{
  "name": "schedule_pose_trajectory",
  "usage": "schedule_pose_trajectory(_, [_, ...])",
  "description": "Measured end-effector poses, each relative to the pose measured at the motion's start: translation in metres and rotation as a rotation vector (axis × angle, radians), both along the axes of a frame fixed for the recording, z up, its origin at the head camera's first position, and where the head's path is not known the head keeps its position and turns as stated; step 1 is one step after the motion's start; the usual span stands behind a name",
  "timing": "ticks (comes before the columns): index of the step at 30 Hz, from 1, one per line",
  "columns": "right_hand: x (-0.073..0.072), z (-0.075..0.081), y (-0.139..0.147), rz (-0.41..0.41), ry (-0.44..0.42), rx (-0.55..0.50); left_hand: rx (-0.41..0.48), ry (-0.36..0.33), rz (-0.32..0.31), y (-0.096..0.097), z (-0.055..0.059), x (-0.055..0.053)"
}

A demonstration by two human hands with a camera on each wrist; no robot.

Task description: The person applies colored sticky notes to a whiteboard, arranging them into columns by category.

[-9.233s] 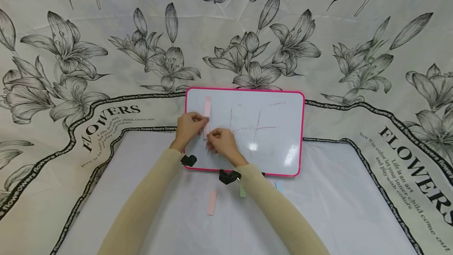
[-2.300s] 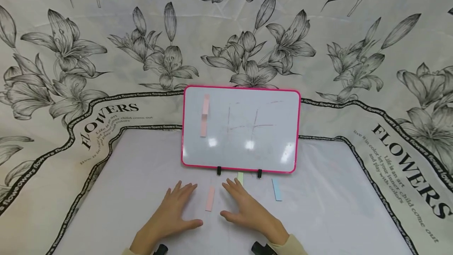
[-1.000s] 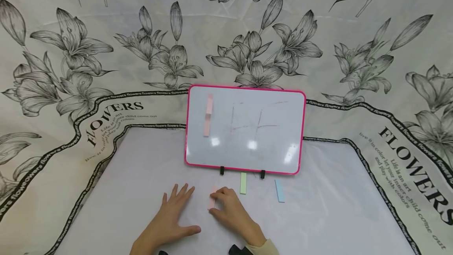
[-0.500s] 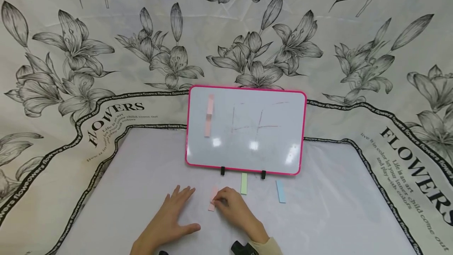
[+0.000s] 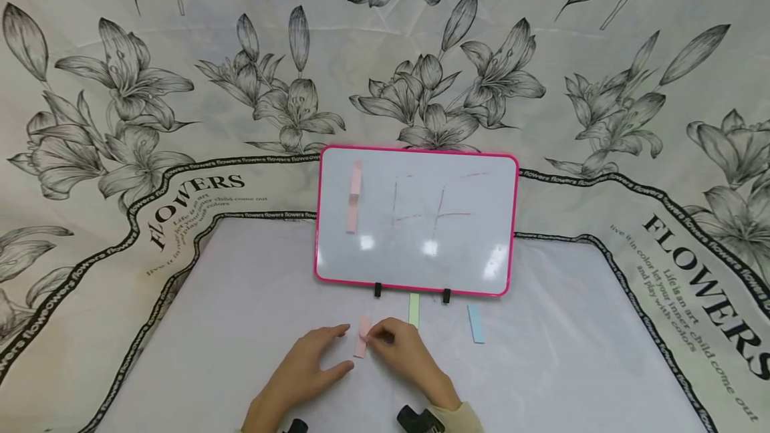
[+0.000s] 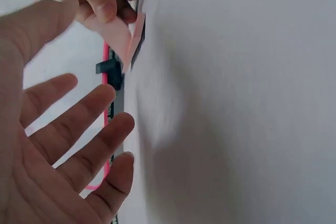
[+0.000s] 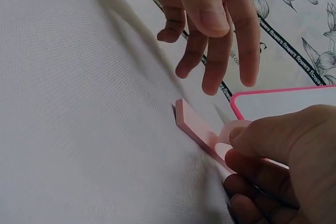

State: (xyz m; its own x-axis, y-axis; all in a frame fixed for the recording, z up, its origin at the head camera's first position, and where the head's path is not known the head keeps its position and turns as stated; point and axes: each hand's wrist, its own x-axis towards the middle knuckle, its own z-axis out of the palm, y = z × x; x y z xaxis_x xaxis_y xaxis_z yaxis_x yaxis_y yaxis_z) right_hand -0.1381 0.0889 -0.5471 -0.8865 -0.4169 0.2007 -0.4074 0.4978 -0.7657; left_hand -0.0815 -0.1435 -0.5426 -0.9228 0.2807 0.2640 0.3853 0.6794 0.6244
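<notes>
A pink sticky note pad (image 5: pixel 359 347), narrow and strip-shaped, lies on the white cloth in front of the whiteboard (image 5: pixel 469 252). My right hand (image 5: pixel 406 351) pinches the pad's top sticky note (image 7: pixel 231 128) between thumb and fingertips. That note curls up from the pad, still joined to it at one end. On the pad's other side, my left hand (image 5: pixel 303 369) hovers with fingers extended and thumb apart, holding nothing. Two pink sticky notes (image 5: pixel 352 216) form one vertical line at the whiteboard's left.
Behind my right hand lies a green sticky note pad (image 5: pixel 414 309), and a blue pad (image 5: pixel 475 324) is farther right. Red marker lines (image 5: pixel 443 202) show on the whiteboard, which stands on black feet (image 5: pixel 446 296). Floral cloth (image 5: pixel 289 105) covers the back.
Both hands came down from the whiteboard to the pink pad. The right hand has since taken hold of its top note and lifted it; the left hand has moved closer to the pad.
</notes>
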Motion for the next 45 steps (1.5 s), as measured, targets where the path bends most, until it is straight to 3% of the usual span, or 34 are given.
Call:
schedule_pose_trajectory(7, [-0.001, 0.001, 0.001, 0.003, -0.074, -0.025, 0.151, -0.174, 0.004, 0.013, -0.004, -0.011])
schedule_pose_trajectory(12, [0.0, 0.001, 0.001, 0.004, -0.082, -0.041, 0.163, -0.19, 0.03, 0.018, -0.01, -0.017])
schedule_pose_trajectory(19, [-0.001, 0.0, 0.002, 0.005, -0.087, -0.057, 0.202, -0.25, -0.005, 0.023, -0.012, -0.025])
schedule_pose_trajectory(37, [-0.005, 0.001, 0.004, -0.005, -0.117, -0.042, 0.223, -0.36, 0.06, 0.027, -0.007, -0.026])
schedule_pose_trajectory(45, [-0.009, 0.001, 0.005, -0.008, -0.131, -0.044, 0.299, -0.463, 0.046, 0.023, -0.013, -0.03])
